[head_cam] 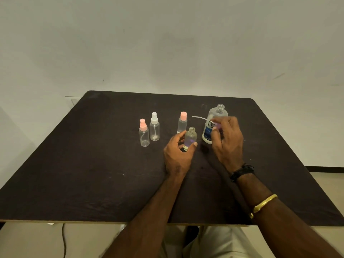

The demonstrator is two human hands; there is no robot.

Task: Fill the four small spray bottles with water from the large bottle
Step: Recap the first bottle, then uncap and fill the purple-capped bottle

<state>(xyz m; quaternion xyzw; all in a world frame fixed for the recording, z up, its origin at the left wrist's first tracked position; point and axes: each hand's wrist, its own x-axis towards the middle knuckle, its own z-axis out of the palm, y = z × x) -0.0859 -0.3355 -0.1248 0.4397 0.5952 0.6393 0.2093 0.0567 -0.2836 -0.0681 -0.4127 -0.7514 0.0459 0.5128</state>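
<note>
Where the table's pale front edge cuts across the bottom of the view, light trousers [214,241] show beneath it and a thin dark cable [64,241] trails over the pale floor at the left. Both bare forearms reach over the table [93,164], a dark, matte board with faint scuffs and rounded far corners. The right wrist wears a gold bangle [264,202] and a black band [242,172].

The left hand [178,153] is wrapped around an uncapped small bottle [190,138], thumb on one side and fingers on the other. The bottle stands upright near the middle of the table and seems to hold a little clear liquid at its base. Just to its right, the right hand [228,140] pinches what looks like a spray head [214,125] in its fingertips, though the fingers hide most of it. The spray head's thin white dip tube [199,117] pokes out to the left.

Right behind that hand the large bottle [217,113] stands upright with its neck open. A pink-capped bottle [182,123] stands just beyond the left hand. Further left, a white-topped bottle [154,127] and another pink-topped bottle [143,134] stand close together.

Behind the table rises a plain pale wall [167,43] with a few small marks, and a dark skirting strip [325,169] runs low at the right.
</note>
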